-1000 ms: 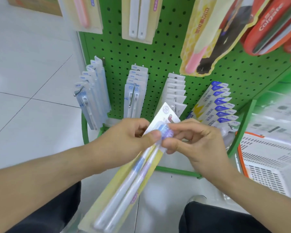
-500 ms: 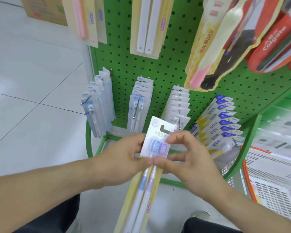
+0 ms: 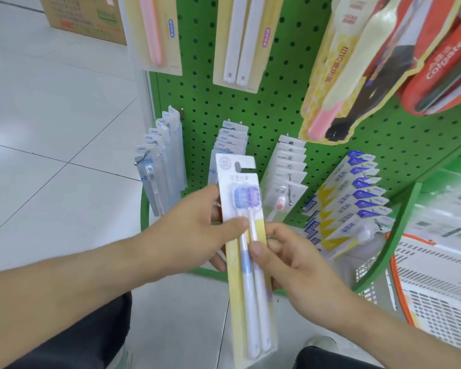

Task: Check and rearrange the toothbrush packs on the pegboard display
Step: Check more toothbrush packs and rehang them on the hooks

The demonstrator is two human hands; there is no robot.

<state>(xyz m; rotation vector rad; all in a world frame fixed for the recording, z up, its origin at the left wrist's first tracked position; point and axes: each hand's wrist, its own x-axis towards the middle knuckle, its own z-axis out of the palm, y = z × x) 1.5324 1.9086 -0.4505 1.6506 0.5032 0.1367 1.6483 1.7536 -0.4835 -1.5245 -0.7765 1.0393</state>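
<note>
The green pegboard (image 3: 264,107) fills most of what I see, tilted away to my right, with the pale tiled floor (image 3: 51,129) off to my left and a white slatted basket (image 3: 437,296) with an orange rim low on my right. Along the lower hooks hang four rows of packs: clear ones (image 3: 160,166) at the left edge, a white row (image 3: 232,139) partly behind what I hold, another white row (image 3: 288,169), and blue-and-yellow ones (image 3: 354,201) fanned out to the right. Above them hang bigger cards, among them a red Colgate pack (image 3: 442,65) at the top right. In front of the lower rows I hold the twin toothbrush pack (image 3: 246,235), which now stands nearly upright with its hang tab on top, where a second ago it lay slanted toward my lap; it also sits higher against the board than before. My left hand (image 3: 194,233) grips its left edge, thumb pressed on the front just below the brush heads. My right hand (image 3: 293,265) has slid down from the heads and now pinches the pack lower, thumb on the handles.
</note>
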